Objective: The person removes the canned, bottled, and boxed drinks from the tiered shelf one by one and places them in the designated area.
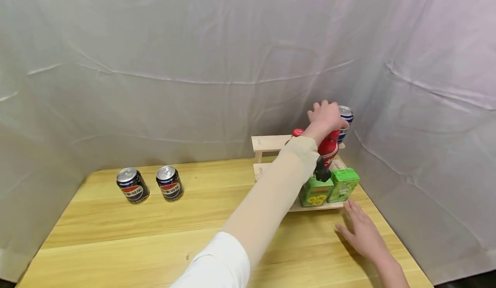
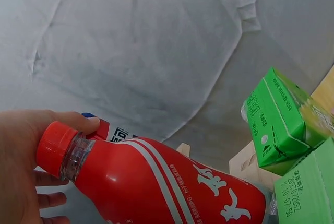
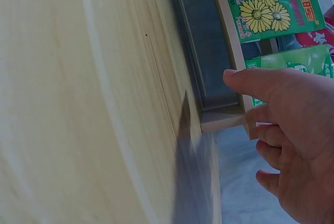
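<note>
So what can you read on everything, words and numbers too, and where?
"事可乐": left can, and the can beside it.
"10:07:50": nearer green box, other lines unclear.
Too slanted, small or blurred: red bottle, print by the yellow flowers, shelf can.

Bottles (image 1: pixel 329 149) stand behind cartons (image 1: pixel 342 185) on the rack (image 1: pixel 271 143), right of two cans (image 1: pixel 133 186)

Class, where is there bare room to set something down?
Free: table between the tabletop cans and rack, and in front of those cans. Crowded: the rack's right side, with a red bottle, green cartons and another can.
</note>
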{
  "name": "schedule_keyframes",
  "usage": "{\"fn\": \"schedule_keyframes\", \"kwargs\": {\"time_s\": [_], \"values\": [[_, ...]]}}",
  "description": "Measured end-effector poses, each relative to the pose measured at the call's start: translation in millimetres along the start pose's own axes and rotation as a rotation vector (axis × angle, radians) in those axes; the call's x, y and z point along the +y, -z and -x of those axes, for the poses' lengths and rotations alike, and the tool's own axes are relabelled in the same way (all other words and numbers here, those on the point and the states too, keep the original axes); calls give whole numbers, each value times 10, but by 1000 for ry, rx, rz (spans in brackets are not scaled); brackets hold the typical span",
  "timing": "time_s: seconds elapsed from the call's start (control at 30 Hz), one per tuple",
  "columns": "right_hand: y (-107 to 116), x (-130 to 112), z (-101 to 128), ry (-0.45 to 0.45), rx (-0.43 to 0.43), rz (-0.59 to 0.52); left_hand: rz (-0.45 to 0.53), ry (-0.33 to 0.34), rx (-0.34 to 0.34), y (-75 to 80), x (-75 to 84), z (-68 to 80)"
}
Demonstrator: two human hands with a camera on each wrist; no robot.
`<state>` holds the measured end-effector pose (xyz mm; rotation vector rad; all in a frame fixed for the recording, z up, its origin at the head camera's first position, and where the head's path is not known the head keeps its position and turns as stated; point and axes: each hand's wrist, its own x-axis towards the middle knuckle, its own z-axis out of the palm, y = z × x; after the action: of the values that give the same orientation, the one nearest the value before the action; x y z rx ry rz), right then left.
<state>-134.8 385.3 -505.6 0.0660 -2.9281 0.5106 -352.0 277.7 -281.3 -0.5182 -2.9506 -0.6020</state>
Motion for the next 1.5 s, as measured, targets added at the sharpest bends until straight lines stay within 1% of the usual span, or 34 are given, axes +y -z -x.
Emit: {"fn": "schedule_keyframes", "kwargs": {"time_s": [0.3, 0.5, 0.63, 0.73, 0.9, 1.07, 1.3, 1.37, 1.5], "values": [[-33, -20, -1, 5, -1, -11, -117, -18, 39, -19, -30, -85], [-29, -40, -34, 25, 21, -8, -150, -28, 52, 22, -55, -92], [-38, -54, -49, 30, 20, -14, -180, -51, 67, 27, -74, -91], [-41, -58, -61, 34, 20, -14, -188, -64, 88, 34, -84, -88], [-38, -44, -74, 37, 27, -12, -183, -65, 130, 63, -97, -67], [-26, -23, -45, 21, 12, -23, -184, -71, 150, 145, -86, -1], [-4, 16, -39, 26, 27, -19, -185, -90, 182, 337, -53, 101], [3, 25, -47, 25, 26, -17, -183, -99, 192, 388, -60, 126], [10, 42, -53, 20, 21, -13, -161, -133, 235, 456, -109, 175]]}}
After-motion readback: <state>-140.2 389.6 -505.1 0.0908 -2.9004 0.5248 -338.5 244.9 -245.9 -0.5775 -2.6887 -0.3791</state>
